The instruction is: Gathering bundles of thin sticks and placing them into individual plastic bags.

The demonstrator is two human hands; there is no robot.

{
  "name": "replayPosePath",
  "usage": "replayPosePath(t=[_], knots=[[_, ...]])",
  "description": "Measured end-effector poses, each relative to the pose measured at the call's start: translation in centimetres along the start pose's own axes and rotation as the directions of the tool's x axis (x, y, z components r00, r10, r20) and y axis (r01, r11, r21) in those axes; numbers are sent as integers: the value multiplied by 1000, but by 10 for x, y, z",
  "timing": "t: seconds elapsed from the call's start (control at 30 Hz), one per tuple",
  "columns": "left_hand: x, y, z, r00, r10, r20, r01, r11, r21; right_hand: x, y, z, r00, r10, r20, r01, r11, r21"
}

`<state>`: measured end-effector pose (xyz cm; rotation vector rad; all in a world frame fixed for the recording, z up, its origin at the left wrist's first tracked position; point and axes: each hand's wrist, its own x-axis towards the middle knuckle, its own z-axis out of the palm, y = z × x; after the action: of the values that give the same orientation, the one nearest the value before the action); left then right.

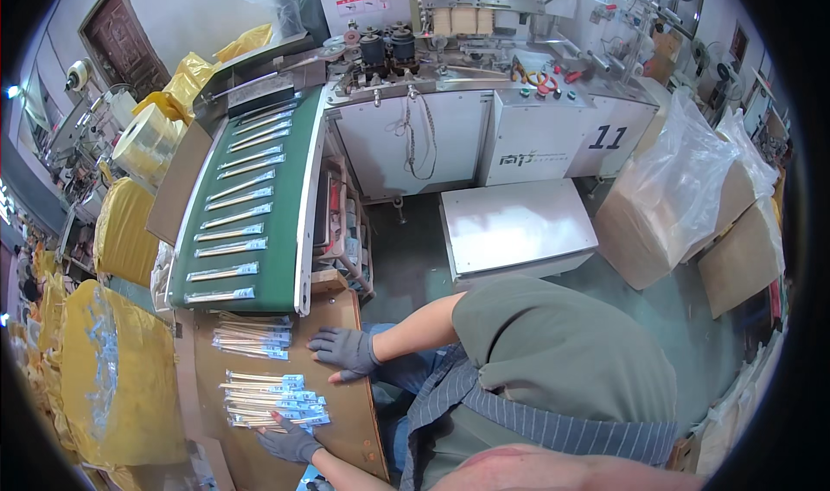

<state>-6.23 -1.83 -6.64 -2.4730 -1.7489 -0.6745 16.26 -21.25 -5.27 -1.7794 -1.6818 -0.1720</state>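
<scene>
Slim wrapped packets of wooden chopsticks with blue ends lie in two groups on a brown board. The larger pile is nearer me, and the smaller pile sits by the end of the green conveyor belt. My left hand, in a grey fingertip-less glove, rests at the near edge of the larger pile, fingers apart and touching the packets. My right hand, gloved alike, lies spread on the board beside the smaller pile, with nothing in it. More chopstick packets lie spaced along the belt.
A metal box stands on the floor below the machine cabinet. Cardboard boxes with clear plastic stand to the right. Yellow sacks crowd the left side. A crate sits beside the conveyor.
</scene>
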Motion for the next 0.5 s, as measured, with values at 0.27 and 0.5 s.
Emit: replayPosePath(t=[0.27, 0.5], knots=[[2, -4, 2, 1000, -4, -10, 4, 1000, -1, 0, 0, 5, 1000, -13, -15, 13, 1000, -15], [-3, 6, -22, 995, -66, 79, 73, 994, -83, 3, -5, 8, 996, 49, 71, -52, 998, 33]])
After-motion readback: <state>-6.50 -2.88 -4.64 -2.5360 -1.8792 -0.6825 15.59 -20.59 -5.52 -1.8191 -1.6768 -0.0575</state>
